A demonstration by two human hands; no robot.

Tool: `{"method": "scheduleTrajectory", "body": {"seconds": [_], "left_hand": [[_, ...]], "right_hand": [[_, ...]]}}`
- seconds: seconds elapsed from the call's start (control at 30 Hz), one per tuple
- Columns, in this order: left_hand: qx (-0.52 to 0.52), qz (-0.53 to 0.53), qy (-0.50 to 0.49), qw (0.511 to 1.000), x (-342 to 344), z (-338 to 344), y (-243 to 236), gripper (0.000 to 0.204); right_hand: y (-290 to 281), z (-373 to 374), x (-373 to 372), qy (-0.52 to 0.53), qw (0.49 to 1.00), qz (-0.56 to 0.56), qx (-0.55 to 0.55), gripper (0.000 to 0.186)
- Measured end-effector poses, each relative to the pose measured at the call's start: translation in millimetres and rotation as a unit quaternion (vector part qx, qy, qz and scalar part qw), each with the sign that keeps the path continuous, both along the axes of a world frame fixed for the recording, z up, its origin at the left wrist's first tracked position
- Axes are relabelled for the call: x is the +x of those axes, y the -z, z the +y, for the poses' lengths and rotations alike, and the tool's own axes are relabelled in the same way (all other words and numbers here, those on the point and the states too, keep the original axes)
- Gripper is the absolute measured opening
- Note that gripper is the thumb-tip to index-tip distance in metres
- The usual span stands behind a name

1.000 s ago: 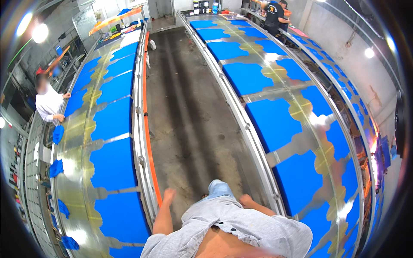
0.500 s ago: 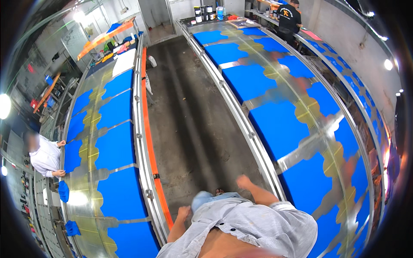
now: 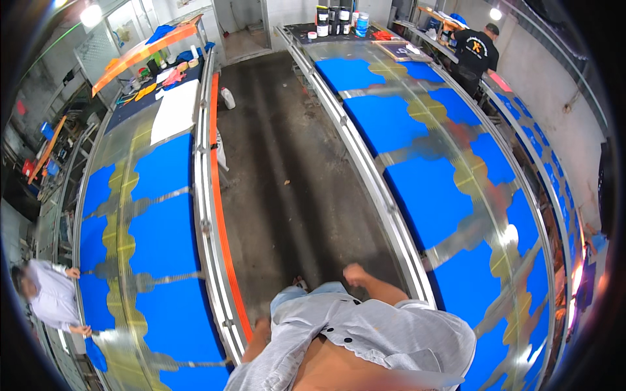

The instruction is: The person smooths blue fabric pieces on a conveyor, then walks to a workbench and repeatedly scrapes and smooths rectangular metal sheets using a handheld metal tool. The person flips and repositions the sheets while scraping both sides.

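My right hand (image 3: pixel 355 275) swings in front of me over the aisle, its fingers curled in with nothing showing in them. Low at my left side, my left hand (image 3: pixel 261 326) is blurred and partly hidden by my shirt, so its fingers cannot be made out. Neither hand touches anything that I can see. Nearest the right hand is the metal rail of the right table (image 3: pixel 399 244). Blue fabric pieces (image 3: pixel 427 202) lie flat on it. The left table (image 3: pixel 207 260) carries similar blue pieces (image 3: pixel 163 234) beside an orange strip (image 3: pixel 225 254) along its edge.
A grey floor aisle (image 3: pixel 287 163) runs between the tables, with a white bottle (image 3: pixel 227 98) beside the left one. One person (image 3: pixel 52 293) stands at the left table's outer side; another in black (image 3: pixel 475 55) is at the far right. Tubs (image 3: pixel 334 21) stand at the right table's far end.
My view has moved forward along the aisle, and the tables' far ends look nearer. My right hand has swung slightly left; my left hand has dropped back. The left person shows lower in view.
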State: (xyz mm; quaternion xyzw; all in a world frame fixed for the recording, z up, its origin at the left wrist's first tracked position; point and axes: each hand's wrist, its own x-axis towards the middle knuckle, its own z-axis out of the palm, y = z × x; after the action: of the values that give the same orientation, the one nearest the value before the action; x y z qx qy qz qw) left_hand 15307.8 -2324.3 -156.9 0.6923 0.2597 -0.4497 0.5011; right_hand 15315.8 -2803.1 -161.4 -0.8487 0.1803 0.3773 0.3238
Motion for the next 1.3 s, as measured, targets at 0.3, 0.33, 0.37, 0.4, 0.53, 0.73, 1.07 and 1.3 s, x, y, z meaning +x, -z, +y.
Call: {"method": "scheduleTrajectory", "body": {"seconds": [0.3, 0.33, 0.37, 0.4, 0.53, 0.73, 1.07, 1.3], "left_hand": [[0.015, -0.405, 0.034, 0.914, 515, -115, -87, 0.022], [0.028, -0.417, 0.012, 0.908, 560, -133, -89, 0.024], [0.034, -0.421, -0.003, 0.906, 595, -151, -79, 0.026], [0.027, -0.398, -0.013, 0.917, 618, -153, -71, 0.024], [-0.049, -0.314, 0.070, 0.945, 646, -116, 5, 0.035], [0.044, 0.068, 0.037, 0.996, 684, -126, -27, 0.032], [0.052, 0.041, 0.062, 0.996, 1081, -166, -11, 0.022], [0.003, -0.150, 0.066, 0.986, 1456, -227, -49, 0.021]], "right_hand": [[15, -34, 83, 0.138, 0.983, 0.119, 0.008, 0.038], [20, -46, 117, 0.143, 0.983, 0.117, 0.008, 0.036], [21, -61, 156, 0.148, 0.983, 0.106, 0.008, 0.034], [24, -71, 198, 0.141, 0.987, 0.083, 0.011, 0.032], [10, -94, 468, -0.176, 0.951, -0.248, -0.058, 0.025], [-89, -138, 867, 0.008, 0.907, -0.422, -0.003, 0.034], [-52, -148, 1105, 0.108, 0.966, -0.231, 0.047, 0.042], [-20, -161, 1077, 0.370, 0.916, 0.136, 0.074, 0.057]]}}
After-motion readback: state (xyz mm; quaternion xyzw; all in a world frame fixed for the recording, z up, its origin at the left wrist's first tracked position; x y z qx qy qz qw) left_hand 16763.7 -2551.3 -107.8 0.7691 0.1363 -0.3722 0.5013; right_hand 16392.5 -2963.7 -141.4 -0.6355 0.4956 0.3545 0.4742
